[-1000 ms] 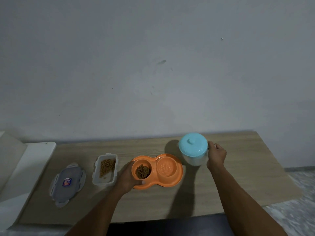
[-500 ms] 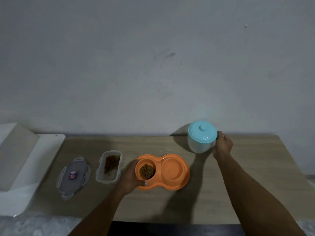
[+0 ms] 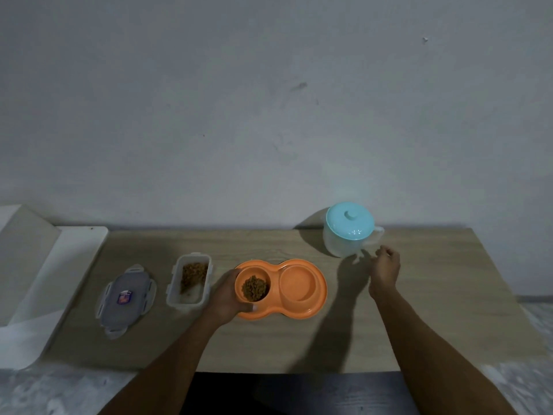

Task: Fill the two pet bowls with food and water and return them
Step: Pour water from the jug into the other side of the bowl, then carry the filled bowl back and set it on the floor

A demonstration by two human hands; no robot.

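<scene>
An orange double pet bowl (image 3: 320,298) lies on the wooden table (image 3: 434,310). Its left cup holds brown kibble (image 3: 254,288); its right cup looks wet and glossy. My left hand (image 3: 229,295) grips the bowl's left edge, thumb on the front rim. A translucent water jug (image 3: 344,239) with a light blue lid stands at the back of the table, handle to the right. My right hand (image 3: 384,268) hovers just in front of the jug's handle, apart from it, fingers loosely curled and holding nothing.
An open clear food container (image 3: 191,278) with some kibble sits left of the bowl. Its grey lid (image 3: 125,298) lies further left. A white board or box (image 3: 45,280) borders the table's left end. A grey wall rises right behind the table.
My right hand has let go of the jug's handle and drawn back toward me; the jug now stands at the back of the table. My left hand stays on the bowl.
</scene>
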